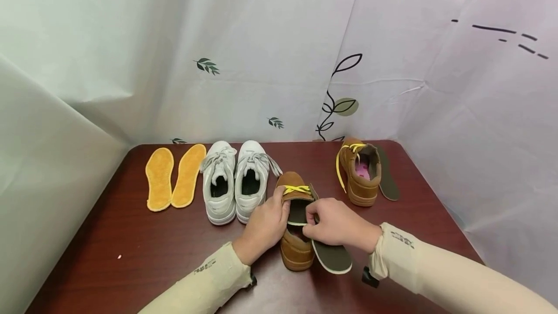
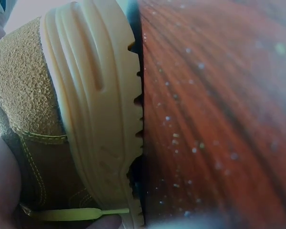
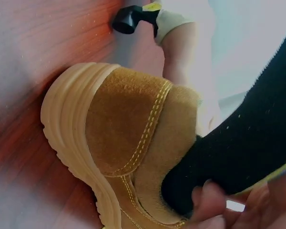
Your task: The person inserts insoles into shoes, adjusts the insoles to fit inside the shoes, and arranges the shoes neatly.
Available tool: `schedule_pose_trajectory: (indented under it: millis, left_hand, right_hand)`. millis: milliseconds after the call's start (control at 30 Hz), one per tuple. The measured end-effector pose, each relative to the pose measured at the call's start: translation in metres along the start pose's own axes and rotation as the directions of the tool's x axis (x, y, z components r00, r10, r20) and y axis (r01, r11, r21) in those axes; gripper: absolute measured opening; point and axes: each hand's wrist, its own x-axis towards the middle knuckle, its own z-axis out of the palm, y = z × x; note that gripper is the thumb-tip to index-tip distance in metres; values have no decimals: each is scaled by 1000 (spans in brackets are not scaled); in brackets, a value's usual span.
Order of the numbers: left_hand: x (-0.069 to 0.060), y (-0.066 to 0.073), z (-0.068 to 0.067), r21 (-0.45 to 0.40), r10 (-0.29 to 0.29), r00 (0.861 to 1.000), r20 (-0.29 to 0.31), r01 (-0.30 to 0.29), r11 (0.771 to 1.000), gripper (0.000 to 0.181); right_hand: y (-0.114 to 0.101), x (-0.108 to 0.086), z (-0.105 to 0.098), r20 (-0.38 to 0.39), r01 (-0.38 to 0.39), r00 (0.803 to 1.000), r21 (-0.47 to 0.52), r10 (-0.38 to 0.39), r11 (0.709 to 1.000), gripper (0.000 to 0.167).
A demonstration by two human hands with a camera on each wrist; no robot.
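A brown shoe [image 1: 297,255] with yellow laces stands at the front middle of the table, toe pointing away. My left hand [image 1: 267,219] grips its left side near the laces. Above the shoe's right side, my right hand [image 1: 333,222] has curled fingers on a dark insole [image 1: 333,256], which sticks out toward me. In the right wrist view the insole [image 3: 243,148] slants across the shoe collar, with fingertips [image 3: 210,202] against its rounded end. Dark material with a pale edge shows in the shoe's opening; I cannot tell whether it belongs to the same insole.
White shoes [image 1: 219,197] stand side by side left of the brown one, and two yellow insoles [image 1: 159,178] lie beyond them. At the back right, a second brown shoe [image 1: 363,188] contains something pink. Another dark insole [image 1: 389,180] lies beside it.
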Motion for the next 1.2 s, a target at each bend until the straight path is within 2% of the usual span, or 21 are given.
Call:
schedule_pose_trajectory:
  millis: [133,267,367,467,567,667,800,933,1100,1200]
  left_hand:
    - [0,1,-1,3,7,1000,-6,-7,1000,38]
    - [0,1,-1,25,12,1000,-25,-11,1000,37]
    - [1,1,0,39,12,999,-31,-11,999,37]
    - [0,1,0,42,12,999,-35,-11,999,37]
    - [0,1,1,39,14,999,-44,-12,999,37]
    - [0,1,1,36,21,998,-54,-19,999,37]
    - [1,1,2,38,28,998,-62,-26,999,36]
    - [0,0,2,42,32,997,-69,-29,999,36]
    - [0,0,2,38,25,998,-59,-22,999,36]
    - [0,0,2,34,19,999,-51,-17,999,36]
  right_hand:
    - [-3,0,3,-4,-16,1000,-90,15,996,19]
    - [-9,-8,-1,-8,-10,1000,-242,8,970,26]
    - [-13,-16,-7,36,-19,999,-320,33,947,34]
    - [-16,-21,-12,80,-13,996,-356,44,934,37]
    - [-17,-23,-13,74,0,997,-341,27,940,29]
    - [-15,-21,-13,42,19,999,-266,-8,964,19]
    - [-13,-15,-9,26,37,999,-148,-33,988,33]
    - [-10,-6,-4,22,11,1000,-89,-9,996,37]
    - [-9,5,2,9,-28,1000,-77,28,997,35]
    - [-9,7,5,9,-41,999,-146,42,988,33]
